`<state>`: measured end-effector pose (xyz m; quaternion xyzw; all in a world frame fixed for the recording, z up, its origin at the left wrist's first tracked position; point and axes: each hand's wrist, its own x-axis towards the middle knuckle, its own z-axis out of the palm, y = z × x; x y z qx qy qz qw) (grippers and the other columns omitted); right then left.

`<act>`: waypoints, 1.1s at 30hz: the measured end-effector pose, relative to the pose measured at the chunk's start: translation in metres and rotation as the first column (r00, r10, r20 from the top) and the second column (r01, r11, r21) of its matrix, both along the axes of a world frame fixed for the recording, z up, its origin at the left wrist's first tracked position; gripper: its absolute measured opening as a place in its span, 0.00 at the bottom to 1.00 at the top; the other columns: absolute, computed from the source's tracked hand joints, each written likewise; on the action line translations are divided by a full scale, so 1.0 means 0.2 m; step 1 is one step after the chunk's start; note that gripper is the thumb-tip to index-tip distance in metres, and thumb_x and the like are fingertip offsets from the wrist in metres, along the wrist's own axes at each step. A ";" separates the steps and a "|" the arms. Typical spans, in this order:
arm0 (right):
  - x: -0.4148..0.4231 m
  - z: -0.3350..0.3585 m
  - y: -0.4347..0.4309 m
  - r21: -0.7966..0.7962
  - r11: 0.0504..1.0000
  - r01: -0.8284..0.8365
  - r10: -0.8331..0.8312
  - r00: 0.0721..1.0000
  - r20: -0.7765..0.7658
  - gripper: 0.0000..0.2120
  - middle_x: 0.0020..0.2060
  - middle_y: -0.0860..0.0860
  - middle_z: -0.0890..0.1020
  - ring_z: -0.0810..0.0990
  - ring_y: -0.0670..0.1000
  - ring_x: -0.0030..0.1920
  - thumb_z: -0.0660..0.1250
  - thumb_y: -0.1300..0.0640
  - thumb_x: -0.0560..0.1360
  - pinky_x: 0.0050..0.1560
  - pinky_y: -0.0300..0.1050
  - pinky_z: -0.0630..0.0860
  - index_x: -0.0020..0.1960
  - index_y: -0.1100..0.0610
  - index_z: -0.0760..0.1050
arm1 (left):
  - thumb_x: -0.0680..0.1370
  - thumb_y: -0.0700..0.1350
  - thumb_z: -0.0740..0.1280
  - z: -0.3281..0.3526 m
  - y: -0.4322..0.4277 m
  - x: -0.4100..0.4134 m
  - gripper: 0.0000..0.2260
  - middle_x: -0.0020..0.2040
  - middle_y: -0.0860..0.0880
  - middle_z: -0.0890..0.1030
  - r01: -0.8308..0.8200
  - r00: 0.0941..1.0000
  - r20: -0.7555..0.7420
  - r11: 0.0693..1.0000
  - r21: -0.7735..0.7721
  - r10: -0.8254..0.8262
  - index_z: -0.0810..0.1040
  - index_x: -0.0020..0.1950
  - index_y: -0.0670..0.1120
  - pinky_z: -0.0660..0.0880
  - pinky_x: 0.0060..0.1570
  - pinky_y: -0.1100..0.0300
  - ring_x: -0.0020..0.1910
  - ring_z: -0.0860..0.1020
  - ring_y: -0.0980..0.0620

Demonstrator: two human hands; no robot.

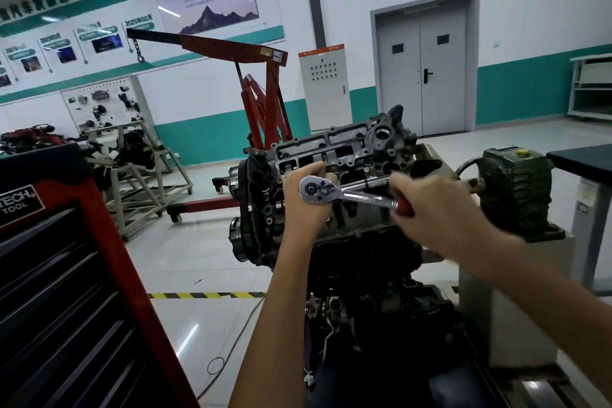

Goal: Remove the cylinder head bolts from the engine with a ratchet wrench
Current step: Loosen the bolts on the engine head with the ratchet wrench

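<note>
Red tool cabinet [109, 242] sits close on the left, handy for sockets I guess. Left hand [306, 209] is curled up behind the head of the ratchet wrench [357, 197]. Looks like it's steadying the head over the engine [331, 149] so the socket sits square; the bolt itself is hidden. Right hand [430, 209], blurry, is wrapped round the red handle end for leverage. The green gearbox [516, 189] on the right presumably tilts the engine.

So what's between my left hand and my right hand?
In the head view, the ratchet wrench and its chrome shank bridge left hand and right hand, over the engine.
</note>
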<state>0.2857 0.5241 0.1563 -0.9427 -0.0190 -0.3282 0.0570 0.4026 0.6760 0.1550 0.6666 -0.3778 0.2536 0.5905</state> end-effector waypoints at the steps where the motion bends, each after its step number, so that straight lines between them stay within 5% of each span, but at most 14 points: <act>1: -0.01 -0.08 0.06 0.132 0.990 -0.040 0.049 0.997 -0.066 0.05 0.30 0.46 0.73 0.75 0.45 0.29 0.65 0.56 0.72 0.30 0.37 0.72 0.43 0.51 0.69 | 0.74 0.30 0.65 0.00 -0.01 0.01 0.21 0.25 0.54 0.61 -0.017 1.000 -0.010 1.000 -0.025 0.017 0.61 0.27 0.48 0.58 0.29 0.62 0.26 0.60 0.58; 3: -0.04 -0.23 0.22 0.443 0.886 -0.139 0.244 0.951 -0.189 0.08 0.32 0.49 0.76 0.79 0.51 0.31 0.66 0.55 0.70 0.32 0.43 0.76 0.37 0.47 0.67 | 0.74 0.30 0.65 -0.01 -0.03 0.01 0.20 0.25 0.53 0.62 -0.041 0.998 -0.042 0.997 -0.066 0.039 0.62 0.27 0.46 0.58 0.29 0.61 0.26 0.60 0.56; 5: -0.04 -0.32 0.38 0.689 0.678 -0.257 0.476 0.867 -0.146 0.13 0.30 0.50 0.77 0.80 0.51 0.29 0.66 0.57 0.70 0.27 0.41 0.75 0.34 0.44 0.66 | 0.74 0.30 0.65 -0.01 -0.05 0.00 0.22 0.24 0.57 0.61 -0.034 0.998 -0.054 0.993 -0.114 0.028 0.60 0.27 0.48 0.57 0.29 0.62 0.26 0.59 0.58; 7: -0.04 -0.35 0.44 0.772 0.558 -0.304 0.578 0.810 -0.099 0.13 0.28 0.50 0.76 0.79 0.50 0.25 0.66 0.60 0.71 0.25 0.37 0.72 0.35 0.45 0.66 | 0.74 0.31 0.65 -0.01 -0.04 0.00 0.23 0.25 0.57 0.60 -0.042 0.999 -0.036 0.993 -0.111 0.038 0.59 0.28 0.50 0.57 0.29 0.63 0.26 0.58 0.59; 12: -0.02 -0.15 0.13 0.370 0.904 -0.213 0.295 0.938 -0.180 0.05 0.28 0.47 0.74 0.77 0.49 0.27 0.66 0.59 0.70 0.28 0.44 0.75 0.41 0.53 0.70 | 0.74 0.29 0.64 0.00 0.01 0.00 0.22 0.26 0.54 0.63 -0.006 1.000 -0.004 1.000 -0.010 0.006 0.62 0.29 0.50 0.61 0.28 0.68 0.25 0.62 0.61; 16: 0.01 0.12 -0.05 -0.121 0.993 -0.001 0.011 0.997 0.078 0.06 0.30 0.47 0.73 0.74 0.50 0.30 0.65 0.56 0.72 0.33 0.43 0.71 0.47 0.55 0.69 | 0.71 0.31 0.64 0.03 0.01 0.00 0.15 0.25 0.44 0.63 -0.003 0.998 0.067 0.989 0.149 -0.007 0.63 0.27 0.40 0.58 0.31 0.59 0.29 0.61 0.54; 19: 0.00 0.11 -0.05 -0.086 0.995 0.057 -0.045 0.989 0.138 0.09 0.28 0.46 0.68 0.71 0.51 0.30 0.65 0.57 0.71 0.35 0.42 0.67 0.43 0.52 0.64 | 0.69 0.35 0.63 0.01 0.00 -0.01 0.12 0.26 0.37 0.64 -0.008 0.996 0.086 0.990 0.139 -0.004 0.65 0.28 0.35 0.58 0.31 0.56 0.30 0.62 0.51; 22: -0.03 -0.12 0.11 0.128 0.992 0.011 -0.010 1.000 -0.009 0.12 0.28 0.46 0.69 0.76 0.53 0.32 0.65 0.55 0.72 0.37 0.44 0.73 0.40 0.48 0.61 | 0.71 0.33 0.65 -0.01 0.00 0.01 0.16 0.25 0.46 0.62 -0.033 0.998 0.057 0.999 -0.009 0.033 0.63 0.27 0.41 0.59 0.32 0.58 0.29 0.61 0.52; 24: -0.03 -0.25 0.26 0.383 0.922 -0.060 0.132 0.978 -0.164 0.11 0.30 0.48 0.72 0.78 0.56 0.35 0.65 0.53 0.69 0.37 0.45 0.74 0.37 0.49 0.62 | 0.73 0.32 0.66 -0.02 -0.02 0.01 0.19 0.25 0.51 0.61 -0.046 0.998 0.029 0.998 -0.032 0.047 0.61 0.28 0.46 0.59 0.31 0.59 0.27 0.61 0.53; 27: -0.03 -0.35 0.44 0.638 0.750 -0.176 0.369 0.912 -0.181 0.12 0.29 0.47 0.74 0.76 0.51 0.30 0.67 0.53 0.67 0.34 0.45 0.75 0.32 0.45 0.64 | 0.74 0.31 0.65 -0.02 -0.02 0.02 0.22 0.25 0.57 0.60 -0.041 0.999 0.010 0.999 -0.035 0.041 0.59 0.28 0.49 0.58 0.30 0.62 0.26 0.59 0.57; 29: -0.03 -0.32 0.41 0.574 0.802 -0.167 0.339 0.918 -0.206 0.11 0.29 0.46 0.73 0.76 0.50 0.31 0.66 0.54 0.68 0.36 0.44 0.73 0.33 0.47 0.64 | 0.73 0.31 0.65 -0.02 0.01 0.03 0.23 0.23 0.56 0.60 -0.044 0.999 0.029 0.999 -0.017 0.045 0.58 0.28 0.50 0.57 0.29 0.64 0.26 0.58 0.60; 33: -0.04 -0.08 0.13 0.156 0.984 -0.082 0.097 0.991 -0.094 0.07 0.31 0.48 0.73 0.77 0.52 0.35 0.66 0.54 0.71 0.41 0.47 0.77 0.41 0.50 0.66 | 0.73 0.34 0.64 -0.01 0.07 0.01 0.18 0.27 0.53 0.61 0.038 0.998 0.056 0.999 0.016 -0.039 0.61 0.29 0.48 0.59 0.29 0.66 0.27 0.61 0.60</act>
